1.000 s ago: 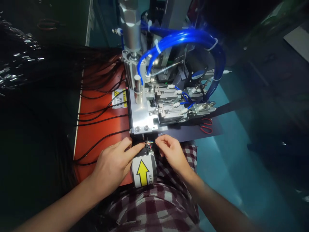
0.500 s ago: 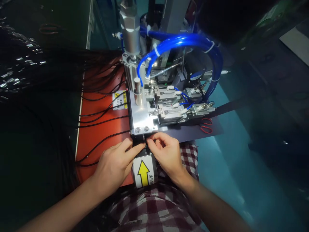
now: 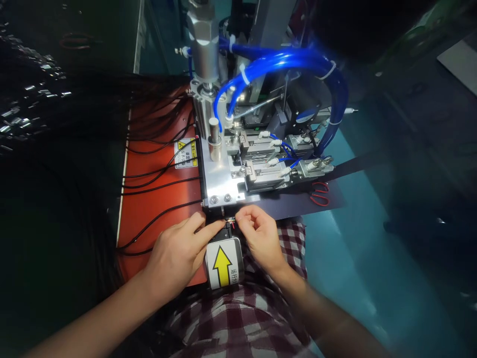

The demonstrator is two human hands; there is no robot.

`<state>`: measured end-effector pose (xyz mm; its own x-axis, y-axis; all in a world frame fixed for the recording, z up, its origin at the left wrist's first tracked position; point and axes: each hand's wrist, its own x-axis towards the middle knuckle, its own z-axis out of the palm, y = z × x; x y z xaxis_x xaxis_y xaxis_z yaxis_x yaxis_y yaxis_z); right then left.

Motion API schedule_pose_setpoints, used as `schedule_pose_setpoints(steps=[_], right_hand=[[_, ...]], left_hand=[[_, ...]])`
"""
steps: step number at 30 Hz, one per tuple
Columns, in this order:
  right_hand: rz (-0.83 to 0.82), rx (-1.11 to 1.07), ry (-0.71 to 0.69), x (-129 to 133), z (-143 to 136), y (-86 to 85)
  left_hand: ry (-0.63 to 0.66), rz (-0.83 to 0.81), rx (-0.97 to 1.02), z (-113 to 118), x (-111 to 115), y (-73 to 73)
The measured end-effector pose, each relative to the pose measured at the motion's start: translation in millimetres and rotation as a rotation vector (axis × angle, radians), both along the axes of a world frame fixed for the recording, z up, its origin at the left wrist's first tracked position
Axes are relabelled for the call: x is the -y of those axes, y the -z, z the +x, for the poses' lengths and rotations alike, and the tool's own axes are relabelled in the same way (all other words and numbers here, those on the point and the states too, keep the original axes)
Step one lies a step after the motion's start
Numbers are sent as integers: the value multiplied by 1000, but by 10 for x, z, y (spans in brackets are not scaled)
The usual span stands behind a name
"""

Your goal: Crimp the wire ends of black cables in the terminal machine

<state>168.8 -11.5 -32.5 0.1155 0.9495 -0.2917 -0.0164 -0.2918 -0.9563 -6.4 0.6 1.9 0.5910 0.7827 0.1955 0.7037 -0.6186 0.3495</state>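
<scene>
Head view, hands at work at the near edge of the machine. I have the left hand [image 3: 175,256] with its forefinger stretched out, the tip resting at the left end of a small bundle of thin wires with a red strand [image 3: 231,221]; its other fingers are folded, and I cannot tell whether they grip anything. The right hand [image 3: 262,241] has thumb and forefinger pinched together at the bundle's right end; whether the wires are caught between them is too small to tell.

Position of the bundle: between both sets of fingertips, over a narrow black track [image 3: 224,232], just in front of a shiny silver metal plate [image 3: 221,186]. Nearer the body, a white label with a yellow arrow [image 3: 222,268] faces up.

Surroundings: orange-red panel [image 3: 156,268] with black cables to the left; thick glossy blue tubing [image 3: 286,55] arches above the mechanism; a red-handled tool [image 3: 322,204] lies to the right.
</scene>
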Motion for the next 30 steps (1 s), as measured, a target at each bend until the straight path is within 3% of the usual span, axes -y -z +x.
schedule_pose_setpoints(steps=[12,17,20,23,25,27,30], right_hand=[[-189,-65,53,31,112,23],[-160,-26,-54,134,48,-72],[-91,169,-82,114,26,-142],[125,506,-130,83,54,-201],[236,614,-166,69,77,-211],[243,579,-156,56,90,-183],[47,260,-136,34,106,-87]], left_hand=[[12,-7,15,-9,-1,17],[7,-2,14,-3,-2,12],[10,-1,12,-4,-6,12],[16,1,23,-9,-10,19],[14,-1,28,-13,-10,25],[11,-12,25,-17,-6,30],[5,-24,16,-21,-1,33]])
